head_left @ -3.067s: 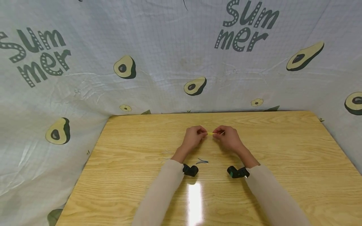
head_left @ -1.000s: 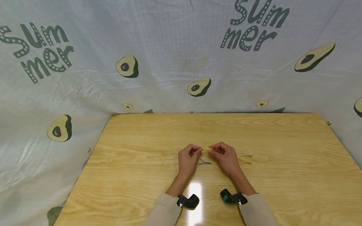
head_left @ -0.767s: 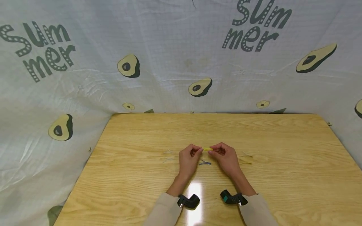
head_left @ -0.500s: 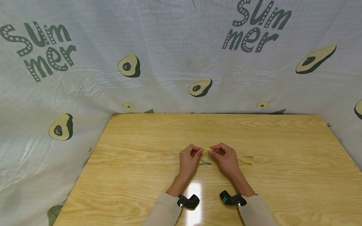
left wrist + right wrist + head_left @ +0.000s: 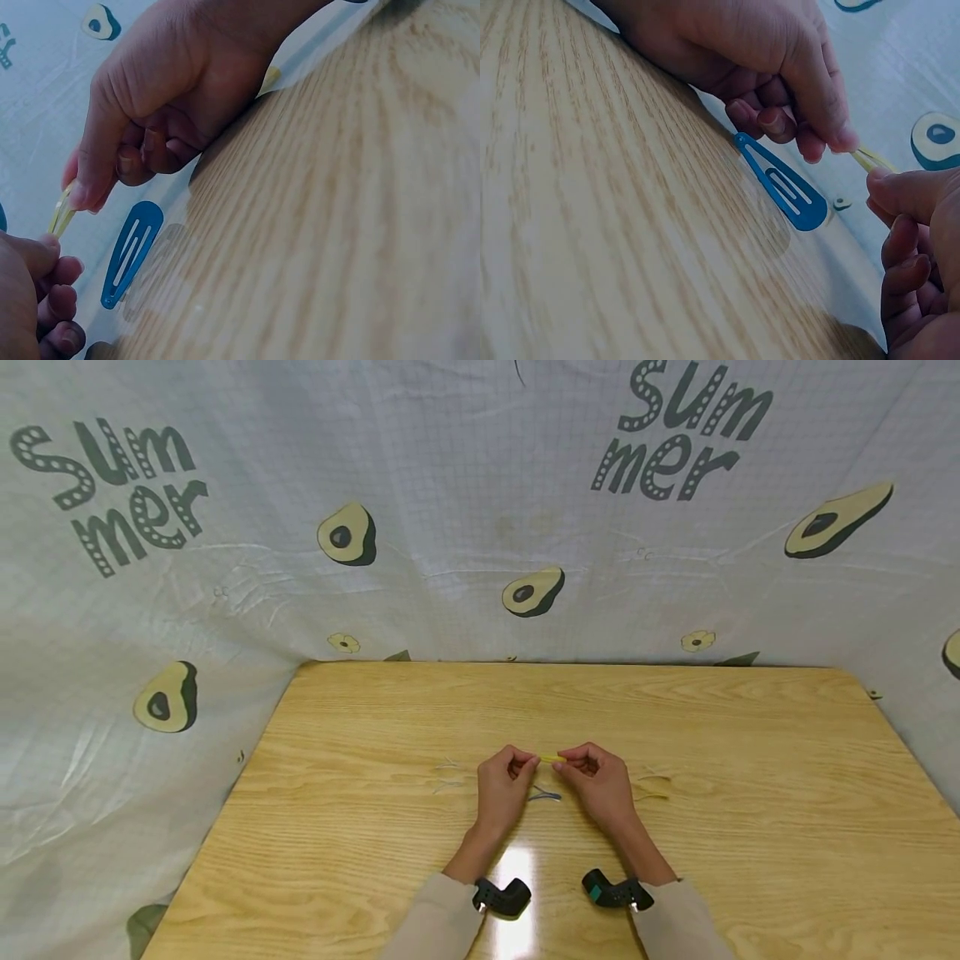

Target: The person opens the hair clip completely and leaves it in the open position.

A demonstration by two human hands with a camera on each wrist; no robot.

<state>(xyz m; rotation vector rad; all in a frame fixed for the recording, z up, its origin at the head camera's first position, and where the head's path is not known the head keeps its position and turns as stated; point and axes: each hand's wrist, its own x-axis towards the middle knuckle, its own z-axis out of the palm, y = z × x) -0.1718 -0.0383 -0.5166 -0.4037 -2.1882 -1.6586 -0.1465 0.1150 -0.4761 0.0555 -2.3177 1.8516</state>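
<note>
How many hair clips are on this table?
2 for certain: a yellow hair clip pinched between the left hand and right hand, and a blue hair clip lying flat on the table beneath them. Faint pale shapes on either side may be more.

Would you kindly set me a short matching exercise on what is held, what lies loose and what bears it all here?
Things:
1. yellow hair clip
2. blue hair clip
3. wooden table
4. wrist cameras

States:
A. lies flat between the two hands
B. black, strapped on at the sleeves
C. pinched at both ends by left hand and right hand
D. bears everything

Pairs: 1-C, 2-A, 3-D, 4-B
</note>
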